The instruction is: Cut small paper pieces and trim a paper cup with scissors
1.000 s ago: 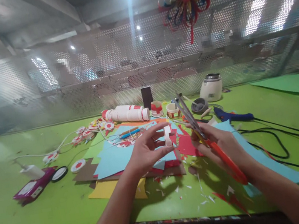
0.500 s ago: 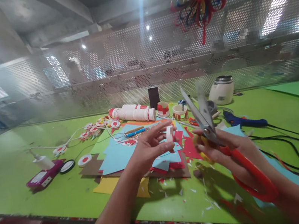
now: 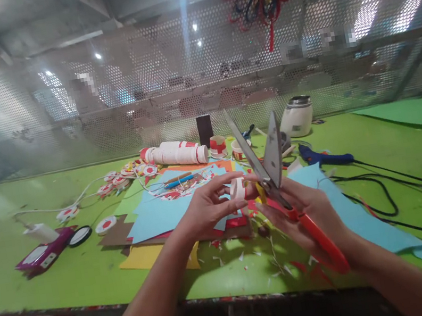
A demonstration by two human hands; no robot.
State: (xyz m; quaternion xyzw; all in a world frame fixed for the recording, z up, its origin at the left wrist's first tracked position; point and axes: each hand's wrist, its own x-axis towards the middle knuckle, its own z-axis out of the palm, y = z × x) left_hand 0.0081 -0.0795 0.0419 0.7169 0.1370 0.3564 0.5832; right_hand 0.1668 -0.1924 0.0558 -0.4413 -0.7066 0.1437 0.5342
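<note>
My left hand pinches a small white ring with a touch of red between thumb and fingers, above the stacked paper. Close by on its right, my right hand holds scissors with red handles. Their blades stand apart and point up and away from me. A small yellow piece is also at the fingertips of my right hand, next to the white ring; its kind is hard to make out. Light blue paper lies under and behind my left hand.
White cup stacks lie at the back, near a red and white cup and a white jar. A blue glue gun with black cords is on the right. A purple power strip sits left. Paper scraps litter the front.
My two hands have come closer together, bringing the yellow piece up beside the white ring. The scissors have moved left with my right hand. The view has shifted somewhat right and down.
</note>
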